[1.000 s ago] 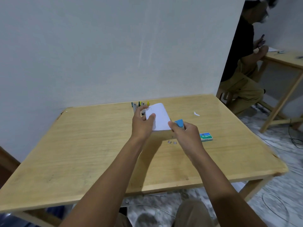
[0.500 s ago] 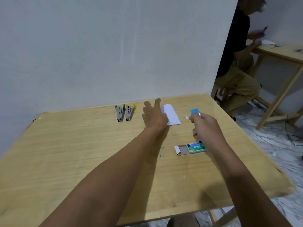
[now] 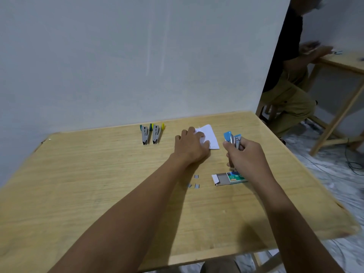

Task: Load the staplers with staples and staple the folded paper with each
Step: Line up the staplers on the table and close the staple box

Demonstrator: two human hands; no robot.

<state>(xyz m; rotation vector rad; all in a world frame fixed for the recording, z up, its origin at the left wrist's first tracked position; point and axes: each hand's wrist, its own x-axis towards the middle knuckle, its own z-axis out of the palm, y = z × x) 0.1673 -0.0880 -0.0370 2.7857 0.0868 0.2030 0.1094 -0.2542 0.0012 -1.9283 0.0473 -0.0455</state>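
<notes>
Right grip (image 3: pixel 246 154) closed around the small blue-handled metal stapler (image 3: pixel 231 139), held off the wooden bench (image 3: pixel 98 194). Its top looks swung open, but it's too blurred to be sure. Left grip (image 3: pixel 192 148) lies flat, fingers pressing the folded white paper (image 3: pixel 212 138) onto the bench. Open green cardboard staple box (image 3: pixel 230 178) under my right wrist, loose grey staple strips (image 3: pixel 196 183) beside it. Green-tipped metal stapler (image 3: pixel 145 135) and yellow-tipped metal stapler (image 3: pixel 156 134) lie side by side near the far edge.

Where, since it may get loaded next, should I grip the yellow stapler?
Probably pinch the yellow stapler across its narrow metal body, mid-length, from above and the right: it lies flat, nose toward you, with the green stapler close on its left.
</notes>
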